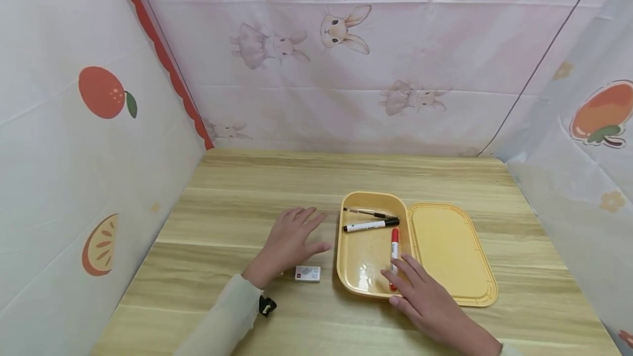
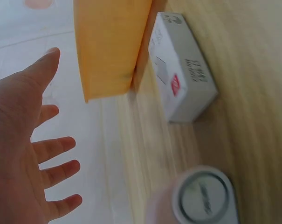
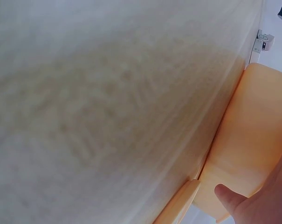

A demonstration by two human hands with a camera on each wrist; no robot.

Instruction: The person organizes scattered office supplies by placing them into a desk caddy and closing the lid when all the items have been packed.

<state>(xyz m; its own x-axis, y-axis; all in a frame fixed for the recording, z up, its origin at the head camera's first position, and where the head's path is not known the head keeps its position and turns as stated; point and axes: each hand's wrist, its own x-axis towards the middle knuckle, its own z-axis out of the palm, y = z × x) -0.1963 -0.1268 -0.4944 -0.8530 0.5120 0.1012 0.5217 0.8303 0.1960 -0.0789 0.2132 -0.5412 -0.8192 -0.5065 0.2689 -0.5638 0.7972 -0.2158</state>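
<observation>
The red-capped marker (image 1: 394,250) lies inside the yellow pencil box (image 1: 358,262), near the wall on the lid side, its long axis running away from the person, roughly parallel to that wall. The right hand (image 1: 430,301) is much the nearer: it reaches over the near right corner from the right, its fingers slanting across the marker's near half rather than along it. That crossing of fingers and barrel is probably what any move here turns on. The right grip is loose and fairly wide, the fingers extended and not wrapped round the barrel; whether a fingertip touches it, I cannot tell. In the right wrist view the thumb stands outside the box wall. Farther into the box, a black-capped marker (image 1: 368,226) and a slim pen (image 1: 379,215) lie crosswise, and the lid (image 1: 450,251) rests flat just beside the box on the surface (image 1: 247,191). The left hand (image 1: 292,238) hangs left of the box, its grip wide and holding nothing, thumb toward the box wall; a small white carton (image 1: 307,274) sits just below it.
</observation>
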